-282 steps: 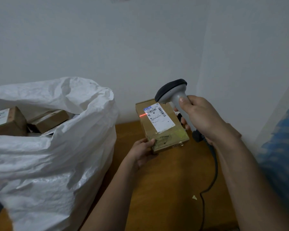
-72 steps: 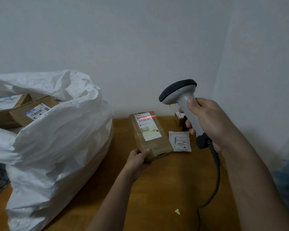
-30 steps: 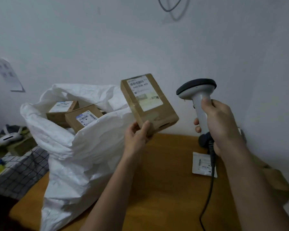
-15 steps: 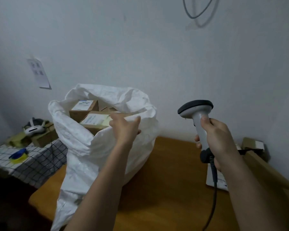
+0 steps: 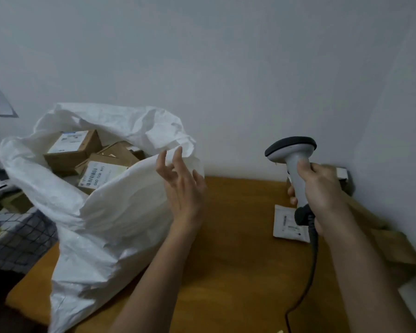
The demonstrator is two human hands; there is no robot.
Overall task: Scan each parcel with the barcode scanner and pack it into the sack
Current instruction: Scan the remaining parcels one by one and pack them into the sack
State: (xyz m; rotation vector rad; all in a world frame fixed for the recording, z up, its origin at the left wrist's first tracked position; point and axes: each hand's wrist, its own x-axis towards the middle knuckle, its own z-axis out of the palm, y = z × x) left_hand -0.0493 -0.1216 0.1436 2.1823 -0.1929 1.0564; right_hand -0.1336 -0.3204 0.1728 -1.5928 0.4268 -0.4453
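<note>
Head view looks down on a wooden bench [image 5: 238,248] set against a pale wall. Taking the white sack [image 5: 101,212] as landmark: it stands on the bench's left part, its mouth agape, with several brown cardboard parcels inside. One parcel [image 5: 101,175] near the front of the opening shows a white label with a barcode facing up; another labelled parcel [image 5: 73,149] lies behind it, deeper in the sack.

At the sack's right rim hovers the left hand [image 5: 181,186], its grip released: fingers spread and relaxed, holding nothing, fingertips close to the rim; whether they touch the cloth cannot be told.

Well to the right of the sack, the right hand [image 5: 318,191] has its grip clenched round the handle of the grey barcode scanner [image 5: 292,159], which stands upright with its dark head pointing left toward the sack. A black cable [image 5: 308,280] hangs from the handle down to the bench.

Beneath that hand, flat on the bench, lies a small white packet [image 5: 286,224] with print on it. Farther right from the sack, along the wall, sit blurred brown cartons [image 5: 394,248].
</note>
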